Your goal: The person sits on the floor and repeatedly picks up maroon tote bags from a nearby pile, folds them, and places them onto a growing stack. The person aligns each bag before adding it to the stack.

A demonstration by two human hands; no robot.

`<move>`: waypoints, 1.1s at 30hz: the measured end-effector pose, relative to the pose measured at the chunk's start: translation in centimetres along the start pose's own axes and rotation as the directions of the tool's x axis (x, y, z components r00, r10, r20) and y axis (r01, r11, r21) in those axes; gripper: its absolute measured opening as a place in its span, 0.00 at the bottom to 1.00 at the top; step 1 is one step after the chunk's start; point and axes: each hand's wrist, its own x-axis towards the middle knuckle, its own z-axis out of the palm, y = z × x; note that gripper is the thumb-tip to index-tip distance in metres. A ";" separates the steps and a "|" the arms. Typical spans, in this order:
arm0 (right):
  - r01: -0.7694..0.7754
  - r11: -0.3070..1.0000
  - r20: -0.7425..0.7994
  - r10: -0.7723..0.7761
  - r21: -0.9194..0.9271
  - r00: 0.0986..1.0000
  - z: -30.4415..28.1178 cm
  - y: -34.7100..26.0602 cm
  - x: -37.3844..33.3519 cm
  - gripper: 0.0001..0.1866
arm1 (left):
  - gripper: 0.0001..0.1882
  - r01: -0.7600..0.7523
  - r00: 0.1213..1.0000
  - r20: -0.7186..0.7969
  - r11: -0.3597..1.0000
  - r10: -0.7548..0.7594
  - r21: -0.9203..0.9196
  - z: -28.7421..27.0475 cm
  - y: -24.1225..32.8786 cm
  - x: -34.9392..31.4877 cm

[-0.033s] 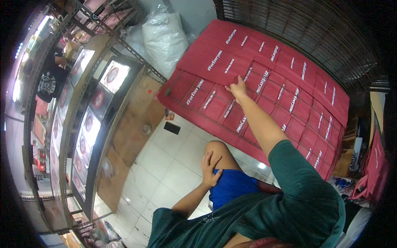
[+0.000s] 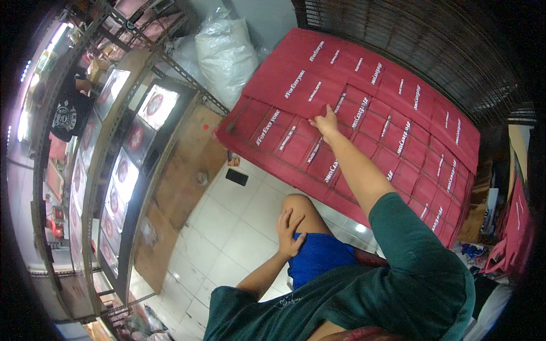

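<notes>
A broad spread of dark red fabric (image 2: 267, 94) with white printing lies before me, its upper layer overlapping rows of rectangular red panels marked off by thin lines. My right hand (image 2: 325, 124) reaches out to the edge of that upper layer. Its fingers look closed on a small fold of the fabric there, though the fingertips are partly hidden. My left hand (image 2: 290, 232) rests on my bent leg near the knee, over the hem of blue shorts (image 2: 321, 256); its fingers are spread and it holds nothing.
A metal shelf rack (image 2: 187, 82) on the left carries round-printed items in clear sleeves (image 2: 156, 105). A brown board (image 2: 182, 170) stands beside it. On the tiled floor lies a black phone-like object (image 2: 236, 177). Behind are white plastic-wrapped bags (image 2: 226, 54) and a metal grille (image 2: 387, 34).
</notes>
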 end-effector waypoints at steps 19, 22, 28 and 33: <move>-0.001 0.345 -0.345 -0.938 -0.939 0.044 -45.7 -13.4 -34.9 0.07 | 0.31 -0.149 0.987 0.061 0.989 0.150 -0.017 0.8 -0.5 -0.3; -0.486 0.309 -0.407 -0.907 -0.817 0.108 -54.4 -14.7 -42.0 0.16 | 0.30 -0.181 0.980 0.088 0.983 0.179 0.012 1.4 -0.1 0.0; -0.613 0.333 -0.615 -0.718 -0.716 0.328 -61.1 -15.3 -42.1 0.24 | 0.28 -0.217 0.973 0.090 0.975 0.212 0.050 2.0 1.2 0.2; -0.683 0.267 -0.673 -0.597 -0.680 0.437 -59.8 -17.3 -39.4 0.26 | 0.26 -0.166 0.983 0.069 0.983 0.172 -0.084 2.9 2.7 0.3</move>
